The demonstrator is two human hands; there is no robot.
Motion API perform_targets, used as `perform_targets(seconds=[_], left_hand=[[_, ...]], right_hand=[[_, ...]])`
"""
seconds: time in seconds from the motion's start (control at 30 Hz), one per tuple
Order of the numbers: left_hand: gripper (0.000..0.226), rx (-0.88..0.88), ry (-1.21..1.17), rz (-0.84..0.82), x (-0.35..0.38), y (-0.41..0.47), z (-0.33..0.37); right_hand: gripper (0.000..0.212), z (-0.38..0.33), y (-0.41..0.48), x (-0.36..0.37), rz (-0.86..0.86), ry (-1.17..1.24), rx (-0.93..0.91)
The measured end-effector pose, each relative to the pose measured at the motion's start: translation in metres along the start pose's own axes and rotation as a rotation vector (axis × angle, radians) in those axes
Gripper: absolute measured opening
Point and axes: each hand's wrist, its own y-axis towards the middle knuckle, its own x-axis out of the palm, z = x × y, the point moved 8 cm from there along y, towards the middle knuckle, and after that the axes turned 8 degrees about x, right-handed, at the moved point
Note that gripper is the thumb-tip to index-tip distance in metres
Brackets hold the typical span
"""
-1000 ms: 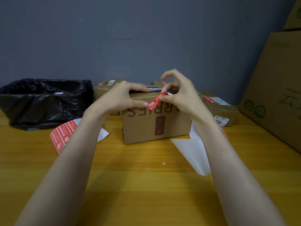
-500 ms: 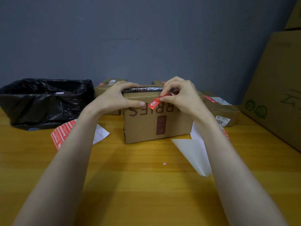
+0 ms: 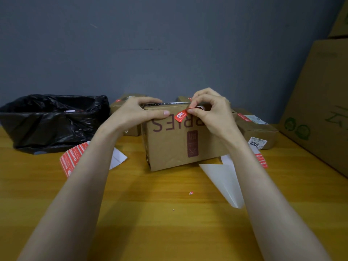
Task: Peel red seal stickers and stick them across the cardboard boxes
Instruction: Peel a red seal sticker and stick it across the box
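Note:
A brown cardboard box [image 3: 175,146] with dark red print stands on the wooden table in front of me. My left hand [image 3: 135,113] grips its top left edge, thumb on the front face and fingers over the top. My right hand [image 3: 209,112] pinches a red seal sticker [image 3: 180,115] at the box's top front edge; the sticker's free end hangs down over the front face. A sheet of red stickers [image 3: 72,159] lies on the table to the left, partly behind my left forearm.
A black plastic bag [image 3: 54,119] sits at the back left. Smaller cardboard boxes stand behind [image 3: 130,129] and to the right [image 3: 258,130], one bearing a red seal. White backing paper [image 3: 224,181] lies near my right arm. Large cartons [image 3: 320,102] fill the right side.
My right hand has lowered onto the box's top edge with the sticker, its raised fingers curling down. My left hand has stayed gripping the box's top left edge.

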Motion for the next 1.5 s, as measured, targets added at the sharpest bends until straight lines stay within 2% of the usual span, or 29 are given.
perform_targets(seconds=[0.27, 0.6, 0.7, 0.87, 1.0, 1.1, 1.2, 1.27, 1.37, 1.5], left_hand=[[0.044, -0.027, -0.052, 0.036, -0.005, -0.002, -0.003], [0.046, -0.042, -0.067, 0.039, -0.005, -0.004, -0.003], [0.045, -0.043, -0.062, 0.038, -0.006, -0.005, -0.003], [0.045, -0.048, 0.005, -0.060, -0.005, -0.005, -0.002], [0.048, -0.048, 0.094, -0.167, -0.002, -0.007, 0.002], [0.054, -0.075, 0.113, -0.247, 0.002, -0.009, 0.002], [0.072, -0.083, 0.214, -0.294, 0.003, -0.012, 0.007], [0.072, -0.036, 0.261, -0.188, -0.001, -0.007, 0.015], [0.041, 0.159, 0.220, 0.103, -0.006, -0.001, 0.042], [0.018, 0.380, 0.230, 0.208, 0.011, -0.005, 0.074]], right_hand=[[0.026, 0.003, -0.001, 0.002, -0.071, 0.173, 0.010], [0.027, -0.002, -0.003, 0.004, -0.209, 0.159, 0.043], [0.029, 0.000, -0.004, -0.005, -0.191, 0.297, 0.096], [0.026, -0.002, -0.002, -0.018, -0.132, 0.317, 0.142], [0.015, -0.010, -0.001, -0.024, -0.102, 0.314, 0.152], [0.011, -0.014, -0.001, -0.025, -0.107, 0.264, 0.168], [0.013, -0.014, -0.001, -0.020, -0.123, 0.258, 0.205], [0.014, -0.012, -0.002, -0.014, -0.142, 0.297, 0.242], [0.013, -0.008, -0.002, -0.008, -0.172, 0.348, 0.299], [0.014, -0.008, -0.002, -0.003, -0.226, 0.377, 0.327]])
